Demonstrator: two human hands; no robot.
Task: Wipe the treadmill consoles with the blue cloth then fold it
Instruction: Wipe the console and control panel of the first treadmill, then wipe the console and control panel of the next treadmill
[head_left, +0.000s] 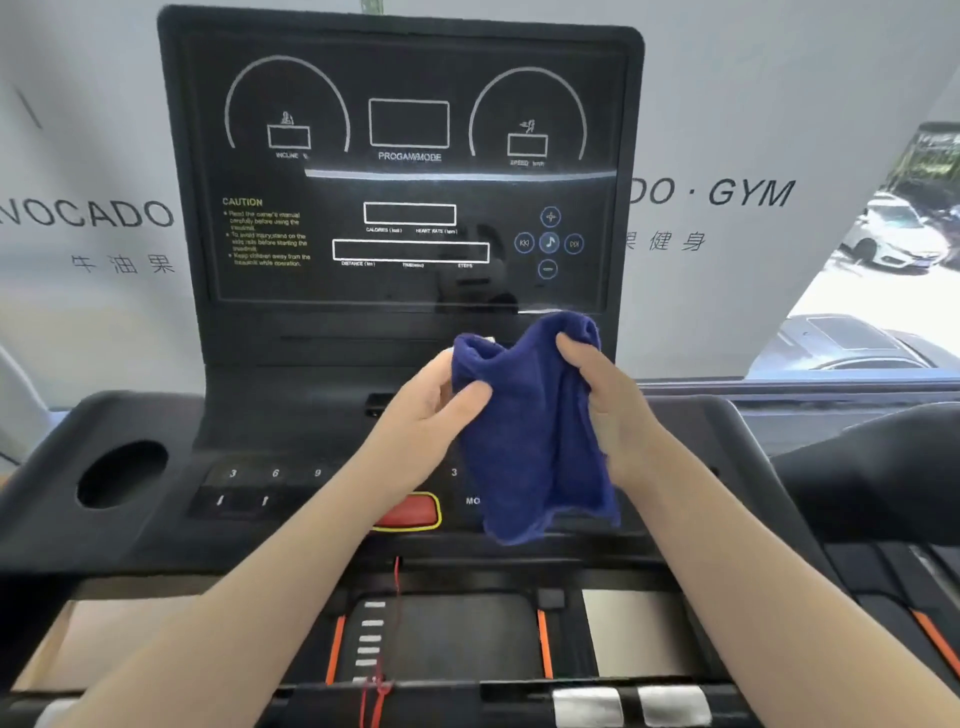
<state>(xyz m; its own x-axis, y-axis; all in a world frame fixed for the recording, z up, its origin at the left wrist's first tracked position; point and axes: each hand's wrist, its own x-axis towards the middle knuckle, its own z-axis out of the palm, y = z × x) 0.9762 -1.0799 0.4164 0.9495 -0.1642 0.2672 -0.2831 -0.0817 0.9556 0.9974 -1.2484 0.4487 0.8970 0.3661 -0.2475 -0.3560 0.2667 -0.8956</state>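
A dark blue cloth (530, 441) hangs bunched in the air in front of the black treadmill console (400, 208). My left hand (431, 410) pinches the cloth's upper left edge between thumb and fingers. My right hand (608, 400) grips its upper right part, fingers curled into the fabric. The cloth's lower end drapes down over the button panel (270, 486), hiding part of it. The console's display is dark, with white outlines and a caution text.
A red stop button (410, 512) with a yellow border sits under my left wrist, and a red safety cord (397, 597) hangs below it. A round cup holder (122, 473) is at the left. A second treadmill's handrail (872, 467) lies at the right.
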